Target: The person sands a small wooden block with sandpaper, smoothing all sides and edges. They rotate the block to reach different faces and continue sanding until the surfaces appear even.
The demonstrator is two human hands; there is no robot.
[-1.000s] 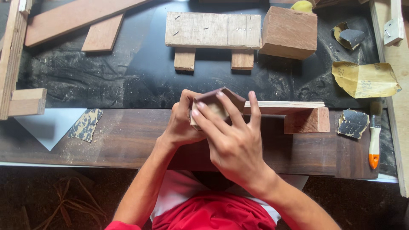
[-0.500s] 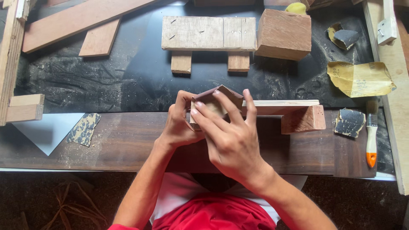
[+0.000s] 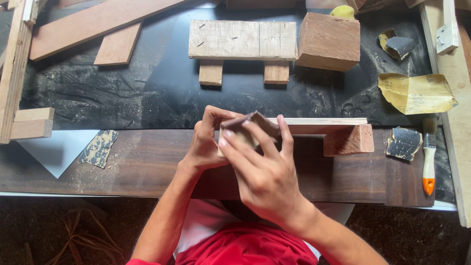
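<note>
- I see my left hand curled around the left end of a small wood block, fingers closed on it.
- My right hand lies over the top of the block. Its fingers press down a dark piece of sandpaper that is folded over the block.
- So both hands are clamped on the same little block and paper, and they touch each other.
- The block sits at the left end of a thin pale board that stands on its edge. The board runs to the right, along the back edge of the dark brown plank in front of me.
- A small reddish block sits under the right end of that board.
- A brush with an orange handle lies near the right edge, just beside a worn scrap of sandpaper.
- A yellow sheet of sandpaper lies farther back on the black mat.
- Behind my hands is a little wooden bench shape, with a big wood cube touching its right side.
- Another worn sandpaper scrap lies to the left on the plank.
</note>
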